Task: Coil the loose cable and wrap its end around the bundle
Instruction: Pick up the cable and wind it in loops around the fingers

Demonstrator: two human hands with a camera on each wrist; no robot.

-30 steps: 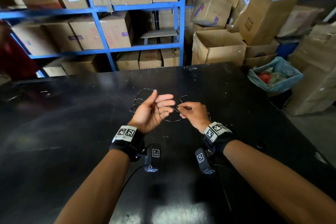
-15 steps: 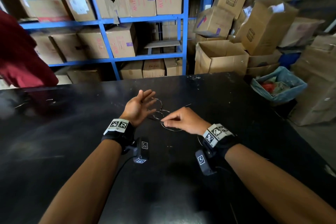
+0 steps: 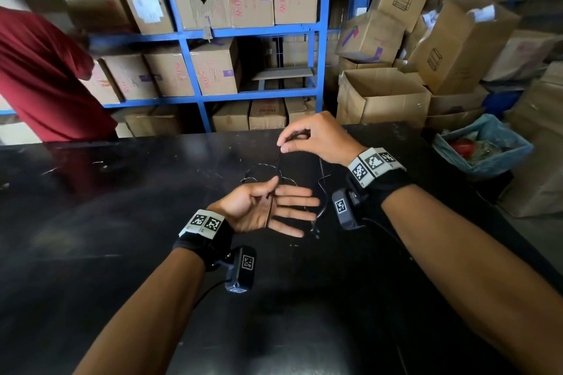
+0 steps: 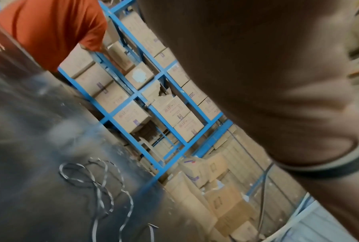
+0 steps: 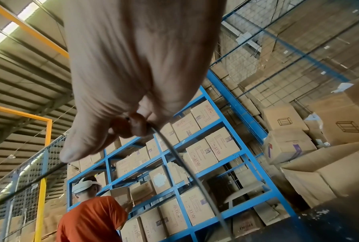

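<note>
A thin dark cable (image 3: 276, 168) runs taut from my right hand (image 3: 285, 146) down across the palm of my left hand (image 3: 274, 207). My right hand is raised over the far part of the table and pinches the cable (image 5: 174, 155) between thumb and forefinger. My left hand lies palm up, fingers straight and spread, and the cable passes between its thumb and forefinger. More loose cable (image 4: 95, 185) lies in loops on the black table (image 3: 122, 222) behind and right of my left hand.
A person in a red shirt (image 3: 45, 85) stands at the blue shelving (image 3: 189, 70) full of cardboard boxes beyond the table. Open boxes (image 3: 380, 97) and a blue-lined bin (image 3: 481, 146) stand at the right past the table's edge.
My right hand has lifted away from the left, drawing a length of cable up taut. My left hand has flattened palm up with the cable now across it.
</note>
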